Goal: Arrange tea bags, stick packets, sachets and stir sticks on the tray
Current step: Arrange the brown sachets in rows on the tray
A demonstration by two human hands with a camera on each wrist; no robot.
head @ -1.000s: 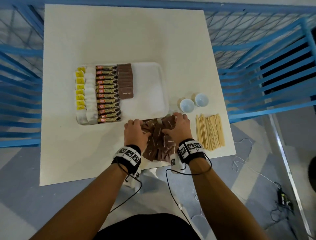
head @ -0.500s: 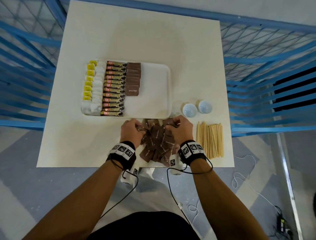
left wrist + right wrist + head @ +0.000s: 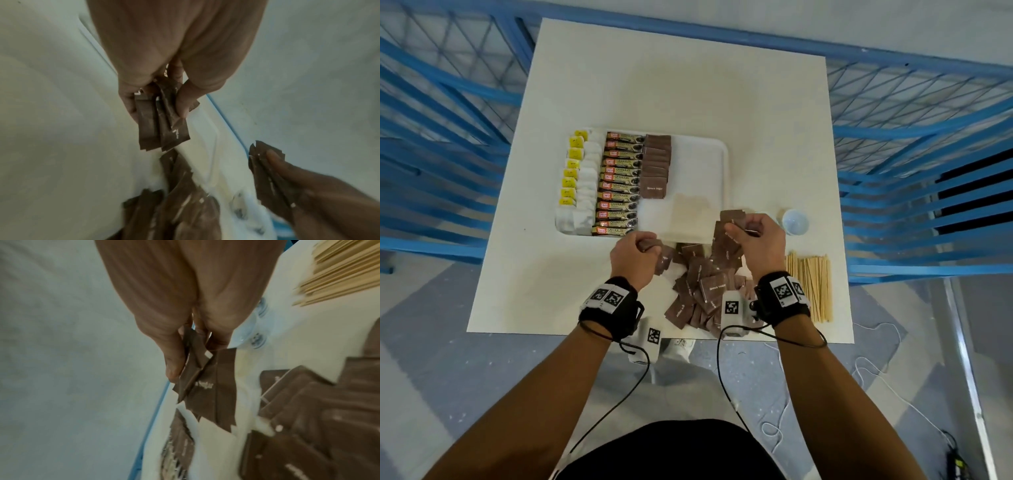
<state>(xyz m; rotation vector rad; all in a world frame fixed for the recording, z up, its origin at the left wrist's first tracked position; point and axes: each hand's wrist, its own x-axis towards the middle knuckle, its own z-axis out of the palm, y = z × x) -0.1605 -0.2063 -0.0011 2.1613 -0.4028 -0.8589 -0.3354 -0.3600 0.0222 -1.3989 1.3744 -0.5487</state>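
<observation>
A white tray (image 3: pixel 702 164) holds a column of tea bags (image 3: pixel 582 185), a column of stick packets (image 3: pixel 619 181) and a short column of brown sachets (image 3: pixel 655 168). A loose pile of brown sachets (image 3: pixel 705 287) lies on the table near the front edge. My left hand (image 3: pixel 635 253) grips a small bunch of brown sachets (image 3: pixel 162 123) just in front of the tray. My right hand (image 3: pixel 753 240) pinches several brown sachets (image 3: pixel 205 382) above the pile's far right side. Wooden stir sticks (image 3: pixel 808 284) lie to the right of my right wrist.
A small white cup (image 3: pixel 795 222) stands right of the tray, beside my right hand. The white table (image 3: pixel 671 78) is ringed by blue railings (image 3: pixel 914 178). The tray's right half is bare.
Both hands have risen off the sachet pile, each with a bunch of sachets. The right hand has moved up toward the tray's near right corner. My head view has shifted.
</observation>
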